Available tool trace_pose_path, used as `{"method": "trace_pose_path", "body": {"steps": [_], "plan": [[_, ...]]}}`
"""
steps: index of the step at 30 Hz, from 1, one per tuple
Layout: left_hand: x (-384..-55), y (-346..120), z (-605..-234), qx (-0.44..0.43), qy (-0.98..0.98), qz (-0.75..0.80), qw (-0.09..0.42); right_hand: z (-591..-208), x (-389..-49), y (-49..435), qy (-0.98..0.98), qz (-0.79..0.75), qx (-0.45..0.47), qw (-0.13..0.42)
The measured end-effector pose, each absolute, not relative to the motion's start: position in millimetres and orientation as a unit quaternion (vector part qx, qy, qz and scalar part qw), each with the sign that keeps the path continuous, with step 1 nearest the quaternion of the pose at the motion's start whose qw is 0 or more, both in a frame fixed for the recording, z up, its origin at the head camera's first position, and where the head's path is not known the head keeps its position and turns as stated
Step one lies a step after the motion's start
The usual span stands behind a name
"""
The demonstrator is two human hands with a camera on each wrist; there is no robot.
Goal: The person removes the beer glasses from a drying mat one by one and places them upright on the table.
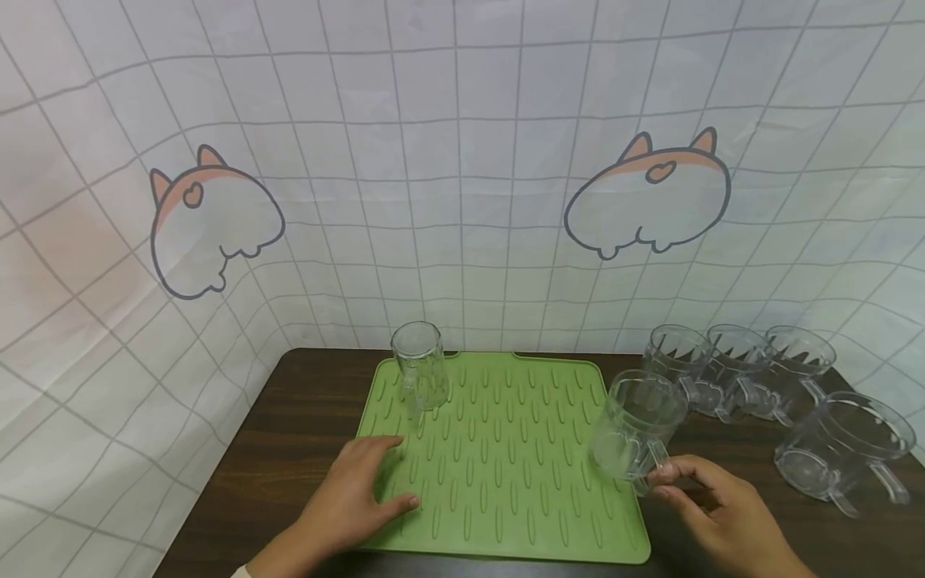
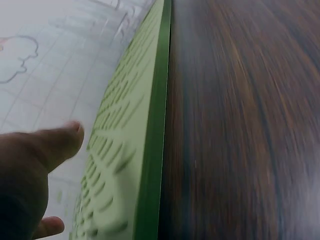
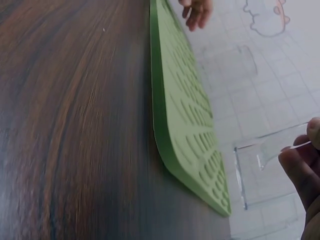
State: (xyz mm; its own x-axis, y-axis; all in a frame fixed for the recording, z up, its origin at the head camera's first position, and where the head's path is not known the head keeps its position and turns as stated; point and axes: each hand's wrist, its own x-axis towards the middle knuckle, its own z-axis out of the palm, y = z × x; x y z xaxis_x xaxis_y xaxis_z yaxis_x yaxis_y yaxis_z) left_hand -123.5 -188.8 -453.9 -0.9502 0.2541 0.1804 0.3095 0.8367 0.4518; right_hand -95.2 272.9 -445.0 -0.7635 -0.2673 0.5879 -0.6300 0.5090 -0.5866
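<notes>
My right hand [image 1: 723,510] pinches the handle of a clear mug [image 1: 639,425] over the right edge of a green ribbed mat [image 1: 499,514]. In the right wrist view, thumb and fingers close on that mug's thin handle, and the mug [image 3: 267,170] looks tilted sideways because of the camera angle. My left hand [image 1: 350,494] hovers at the mat's left side, thumb and fingers spread, holding nothing. Another clear glass mug [image 1: 422,369] stands on the mat's back left corner, its handle toward the front.
Three clear mugs stand in a row at the back right, the nearest-left mug [image 1: 675,361] just behind the held one. One more clear mug [image 1: 841,449] is farther right. A white gridded curtain [image 1: 462,201] closes off the back of the dark wooden table [image 1: 246,482].
</notes>
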Motion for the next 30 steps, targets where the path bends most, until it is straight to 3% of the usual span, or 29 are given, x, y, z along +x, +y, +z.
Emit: {"method": "trace_pose_path", "body": {"steps": [7, 20, 30], "plan": [[-121.2, -210.3, -459.0, -0.134, -0.966, -0.218, 0.032, -445.5, -92.4, 284.0, -0.839, 0.419, 0.271, 0.218], [-113.6, -237.6, -461.8, -0.096, -0.97, -0.209, -0.077, -447.0, -85.3, 308.2, -0.837, 0.431, 0.266, 0.206], [-112.7, -241.6, -465.6, -0.094, -0.971, -0.204, -0.085, -450.2, -76.1, 324.5, -0.87, 0.397, 0.206, 0.209]]}}
